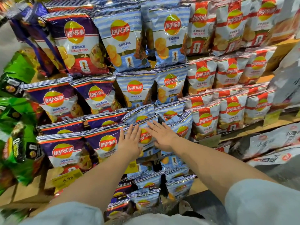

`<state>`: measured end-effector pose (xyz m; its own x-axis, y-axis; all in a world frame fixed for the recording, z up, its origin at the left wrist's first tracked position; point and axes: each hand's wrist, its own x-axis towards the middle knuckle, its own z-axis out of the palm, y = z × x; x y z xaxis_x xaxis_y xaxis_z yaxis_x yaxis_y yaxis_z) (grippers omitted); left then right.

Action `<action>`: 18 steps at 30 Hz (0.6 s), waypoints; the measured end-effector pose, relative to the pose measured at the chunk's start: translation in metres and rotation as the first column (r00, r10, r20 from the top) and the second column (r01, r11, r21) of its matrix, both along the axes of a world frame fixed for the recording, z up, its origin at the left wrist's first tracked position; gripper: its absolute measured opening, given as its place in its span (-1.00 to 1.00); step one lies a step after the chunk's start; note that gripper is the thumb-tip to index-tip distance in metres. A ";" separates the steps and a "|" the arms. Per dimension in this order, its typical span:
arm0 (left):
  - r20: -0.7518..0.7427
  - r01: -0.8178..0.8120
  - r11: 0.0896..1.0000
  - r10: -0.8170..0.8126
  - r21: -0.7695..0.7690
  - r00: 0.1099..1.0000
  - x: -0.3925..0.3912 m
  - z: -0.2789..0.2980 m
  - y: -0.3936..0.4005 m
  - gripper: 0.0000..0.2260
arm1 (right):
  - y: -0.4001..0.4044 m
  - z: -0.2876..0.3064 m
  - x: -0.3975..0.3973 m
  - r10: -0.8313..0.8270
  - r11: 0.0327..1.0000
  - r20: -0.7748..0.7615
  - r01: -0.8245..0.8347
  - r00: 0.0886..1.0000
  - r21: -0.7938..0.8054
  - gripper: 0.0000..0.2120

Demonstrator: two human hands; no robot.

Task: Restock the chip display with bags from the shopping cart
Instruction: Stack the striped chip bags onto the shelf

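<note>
A blue-and-white striped chip bag (145, 137) stands at the front of the third shelf row of the chip display. My left hand (130, 142) lies flat on its left side with straight fingers. My right hand (162, 135) presses flat on its right half, fingers spread and pointing up-left. Neither hand curls round the bag. More blue bags (146, 184) are stacked below my arms, low in the view. The shopping cart is not in view.
Purple garlic-butter bags (65, 151) fill the shelves to the left, red-and-white bags (206, 122) those to the right. Green bags (14, 127) hang at the far left. A yellow price tag (68, 178) reads 4.99. White sacks (272, 140) lie at the lower right.
</note>
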<state>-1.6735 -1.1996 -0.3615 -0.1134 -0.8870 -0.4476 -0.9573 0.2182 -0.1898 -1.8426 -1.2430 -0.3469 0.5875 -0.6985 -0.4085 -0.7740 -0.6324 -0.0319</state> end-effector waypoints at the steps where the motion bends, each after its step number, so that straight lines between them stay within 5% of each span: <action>1: 0.004 0.004 1.000 -0.004 -0.001 1.000 -0.003 0.002 -0.002 -0.34 | 0.001 0.002 -0.004 -0.011 1.000 0.007 0.011 1.000 -0.011 -0.38; 13: -0.269 0.077 0.972 -0.138 -0.224 0.953 -0.032 0.081 -0.024 -0.38 | 0.000 0.062 -0.012 -0.256 0.935 0.289 0.312 0.923 -0.169 -0.52; 18: -0.375 0.079 0.936 -0.213 -0.344 0.902 -0.034 0.160 -0.049 -0.37 | -0.028 0.134 -0.003 -0.346 0.849 0.510 0.494 0.787 -0.187 -0.57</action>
<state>-1.7077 -1.2484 -0.2019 -0.3619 -0.9315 -0.0379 -0.9270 0.3552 0.1204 -1.8453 -1.2711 -0.2130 0.2678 -0.9595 0.0876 -0.9103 -0.2817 -0.3032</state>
